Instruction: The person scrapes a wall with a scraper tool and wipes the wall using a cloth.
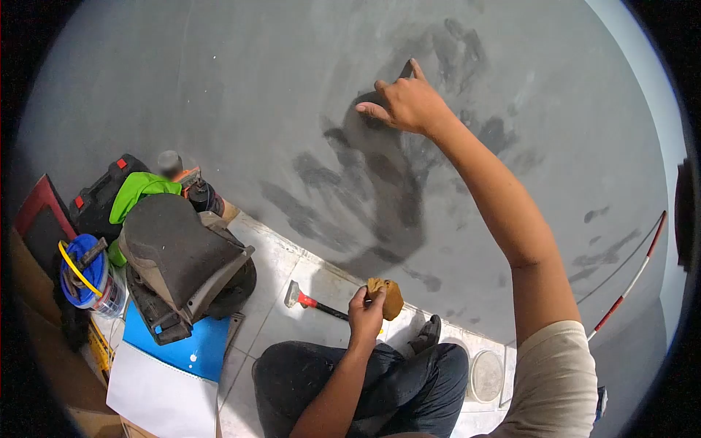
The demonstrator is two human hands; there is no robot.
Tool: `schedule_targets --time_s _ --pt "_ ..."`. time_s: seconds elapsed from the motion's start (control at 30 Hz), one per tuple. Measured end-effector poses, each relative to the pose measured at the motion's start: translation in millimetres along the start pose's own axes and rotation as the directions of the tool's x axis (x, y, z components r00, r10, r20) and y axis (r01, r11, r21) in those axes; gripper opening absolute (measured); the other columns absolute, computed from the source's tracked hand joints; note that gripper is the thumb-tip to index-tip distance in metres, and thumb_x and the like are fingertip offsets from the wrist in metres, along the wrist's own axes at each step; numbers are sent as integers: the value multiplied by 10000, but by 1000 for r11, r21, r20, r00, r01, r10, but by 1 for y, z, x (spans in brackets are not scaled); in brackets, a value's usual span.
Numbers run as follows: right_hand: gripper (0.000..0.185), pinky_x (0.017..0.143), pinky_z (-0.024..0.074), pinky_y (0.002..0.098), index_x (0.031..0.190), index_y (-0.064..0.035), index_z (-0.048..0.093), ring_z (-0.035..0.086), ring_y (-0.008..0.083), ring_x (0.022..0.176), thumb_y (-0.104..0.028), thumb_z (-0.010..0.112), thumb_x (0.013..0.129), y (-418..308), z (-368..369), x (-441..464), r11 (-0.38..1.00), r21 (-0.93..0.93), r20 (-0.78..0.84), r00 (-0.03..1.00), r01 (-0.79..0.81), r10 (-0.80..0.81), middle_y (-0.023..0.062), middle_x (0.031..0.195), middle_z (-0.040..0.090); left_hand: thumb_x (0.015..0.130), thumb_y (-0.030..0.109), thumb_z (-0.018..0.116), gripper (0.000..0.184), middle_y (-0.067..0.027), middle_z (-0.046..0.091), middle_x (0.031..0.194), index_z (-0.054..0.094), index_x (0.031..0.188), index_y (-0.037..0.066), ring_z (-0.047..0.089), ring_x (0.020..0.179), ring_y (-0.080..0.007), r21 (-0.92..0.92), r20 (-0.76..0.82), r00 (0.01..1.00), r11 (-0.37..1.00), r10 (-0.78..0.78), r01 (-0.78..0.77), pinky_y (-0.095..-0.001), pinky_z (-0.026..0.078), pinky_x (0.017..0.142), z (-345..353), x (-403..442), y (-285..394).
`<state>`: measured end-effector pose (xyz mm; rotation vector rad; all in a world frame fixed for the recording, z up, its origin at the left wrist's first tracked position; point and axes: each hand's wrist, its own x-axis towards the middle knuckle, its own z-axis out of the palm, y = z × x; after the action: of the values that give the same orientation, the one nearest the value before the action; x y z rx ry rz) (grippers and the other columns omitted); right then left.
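Note:
My right hand (pixel 405 102) reaches up to the grey wall (pixel 255 95), index finger extended and thumb held apart, with nothing in it. The fingertip appears to touch the wall near dark, damp-looking smears. Lower down, in front of my knees, my left hand (pixel 365 314) pinches a tan-brown folded piece (pixel 393 298); whether it is sandpaper or cloth I cannot tell. A hammer (pixel 310 301) with a red and black handle lies on the tiled floor just left of that hand.
To the left stand a dark bag-like seat (pixel 164 248), a blue bucket (pixel 84 270) with tools, a black case (pixel 109 193) and a green cloth (pixel 142 191). A blue folder (pixel 164 339) and white paper (pixel 161 398) lie nearer. A red-white pole (pixel 628 281) leans at right.

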<state>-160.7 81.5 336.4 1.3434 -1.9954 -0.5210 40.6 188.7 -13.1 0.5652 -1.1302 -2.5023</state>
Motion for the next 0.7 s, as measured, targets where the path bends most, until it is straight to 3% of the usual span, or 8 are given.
schedule_targets --time_s 0.07,0.13,0.37,0.53,0.7 --pt "836 1176 254 685 985 32 711 715 397 732 -740 388 988 2 5 0 1000 -13 -13 1000 15 -15 175 620 654 981 202 711 257 -40 710 1069 695 1160 19 636 994 -133 3 -18 1000 1000 -13 13 -297 483 902 0 2 -4" --pt "840 1180 246 683 982 32 711 716 397 732 -743 386 987 2 3 0 999 -24 -27 999 31 -31 174 623 656 963 231 727 261 -67 714 960 696 1097 9 654 877 -145 12 -41 997 998 64 -64 -319 523 799 0 6 -12" --pt "856 1177 257 679 935 29 713 707 399 702 -757 378 980 3 2 3 998 -48 -6 999 32 -32 174 618 655 961 232 729 264 -61 710 950 693 1097 8 648 866 -141 63 -20 996 994 89 -87 -318 521 790 -1 6 -13" --pt "878 1168 272 681 914 36 711 704 396 698 -773 375 970 3 -1 6 997 -70 15 999 30 -29 179 631 660 957 223 736 266 -57 713 959 693 1108 8 650 877 -137 -11 -14 996 996 84 -84 -311 517 808 -2 6 -14" --pt "908 1150 291 700 877 29 710 703 399 690 -808 365 948 1 1 10 996 -76 -43 998 37 -41 181 637 664 957 219 735 271 -60 715 975 692 1120 7 651 887 -143 10 -14 994 995 104 -104 -314 518 816 -2 6 -13"
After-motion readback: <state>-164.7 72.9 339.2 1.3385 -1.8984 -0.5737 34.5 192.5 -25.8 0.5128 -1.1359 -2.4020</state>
